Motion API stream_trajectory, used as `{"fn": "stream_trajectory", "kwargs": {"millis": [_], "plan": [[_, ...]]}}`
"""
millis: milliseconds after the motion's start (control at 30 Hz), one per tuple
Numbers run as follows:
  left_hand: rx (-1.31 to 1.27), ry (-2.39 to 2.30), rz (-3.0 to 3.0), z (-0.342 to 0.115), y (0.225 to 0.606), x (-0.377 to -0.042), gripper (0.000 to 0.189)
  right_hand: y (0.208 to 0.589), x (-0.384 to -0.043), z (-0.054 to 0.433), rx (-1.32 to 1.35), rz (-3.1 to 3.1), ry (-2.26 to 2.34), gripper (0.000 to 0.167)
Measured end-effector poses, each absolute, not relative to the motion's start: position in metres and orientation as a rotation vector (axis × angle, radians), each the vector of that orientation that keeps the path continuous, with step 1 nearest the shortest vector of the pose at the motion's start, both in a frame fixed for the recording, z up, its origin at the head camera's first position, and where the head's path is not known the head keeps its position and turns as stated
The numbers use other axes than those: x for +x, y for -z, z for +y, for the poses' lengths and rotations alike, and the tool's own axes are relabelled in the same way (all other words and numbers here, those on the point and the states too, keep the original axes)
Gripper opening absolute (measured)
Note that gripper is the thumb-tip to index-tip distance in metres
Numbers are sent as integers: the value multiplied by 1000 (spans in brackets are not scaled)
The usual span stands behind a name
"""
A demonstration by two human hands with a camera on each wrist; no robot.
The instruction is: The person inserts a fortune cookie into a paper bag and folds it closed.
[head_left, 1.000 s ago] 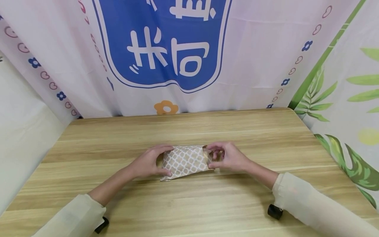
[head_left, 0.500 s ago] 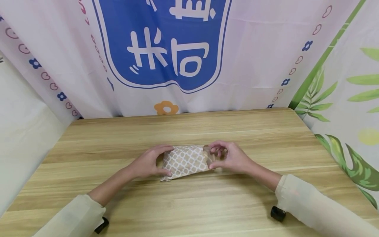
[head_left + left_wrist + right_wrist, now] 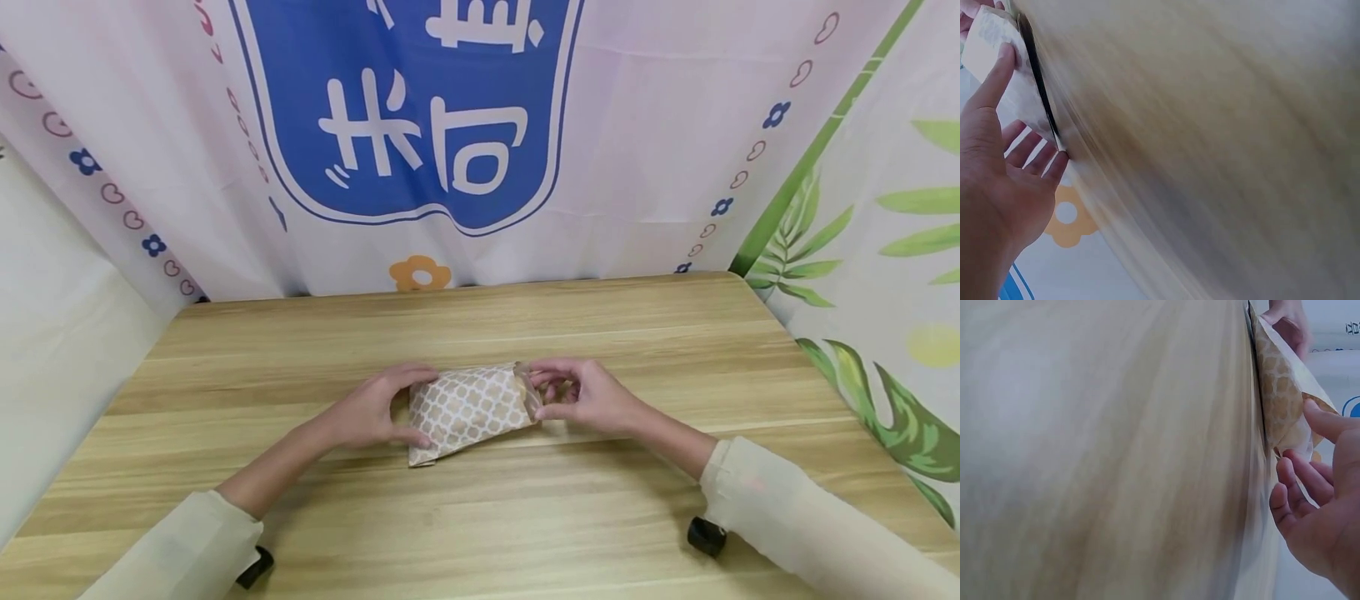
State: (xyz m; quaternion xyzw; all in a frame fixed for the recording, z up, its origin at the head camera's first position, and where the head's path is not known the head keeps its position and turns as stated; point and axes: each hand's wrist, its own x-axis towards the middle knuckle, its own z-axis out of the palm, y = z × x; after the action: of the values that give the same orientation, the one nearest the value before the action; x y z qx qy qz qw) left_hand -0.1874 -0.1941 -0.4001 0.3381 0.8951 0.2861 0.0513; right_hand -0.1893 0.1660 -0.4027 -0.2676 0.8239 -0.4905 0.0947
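A tan paper bag (image 3: pixel 468 408) with a white lattice pattern lies on its side at mid-table, its open mouth to the right. My left hand (image 3: pixel 375 408) holds the closed end, thumb on the near side and fingers on the far side. At the mouth, my right hand (image 3: pixel 592 396) grips the rim between thumb and forefinger, the other fingers loosely curled. Something pale and shiny (image 3: pixel 529 393) shows inside the opening; most of it is hidden by the paper. In the right wrist view the thumb (image 3: pixel 1322 419) presses on the paper bag's edge.
The wood-grain table (image 3: pixel 480 525) spreads around the bag on all sides. Behind it hangs a white curtain (image 3: pixel 637 167) with a blue printed sign. A leaf-patterned cloth (image 3: pixel 885 275) borders the right side. Black wrist mounts (image 3: pixel 707 537) hang below the pale sleeves.
The paper bag has turned slightly, its near left corner shifting toward me and its mouth edging away. The right hand has moved a little to the right; the left stays at the closed end.
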Motion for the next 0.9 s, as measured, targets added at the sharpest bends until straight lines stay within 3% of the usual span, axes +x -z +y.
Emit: {"fn": "stream_trajectory", "kwargs": {"millis": [300, 667, 900], "plan": [[1046, -848, 2723, -197, 401, -189, 92, 399, -195, 167, -829, 2365, 1478, 65], [1036, -842, 2723, -196, 401, -190, 93, 401, -195, 159, -778, 2352, 1505, 79], [1045, -860, 2717, -196, 403, -188, 92, 407, -190, 154, -702, 2404, 1565, 77]]}}
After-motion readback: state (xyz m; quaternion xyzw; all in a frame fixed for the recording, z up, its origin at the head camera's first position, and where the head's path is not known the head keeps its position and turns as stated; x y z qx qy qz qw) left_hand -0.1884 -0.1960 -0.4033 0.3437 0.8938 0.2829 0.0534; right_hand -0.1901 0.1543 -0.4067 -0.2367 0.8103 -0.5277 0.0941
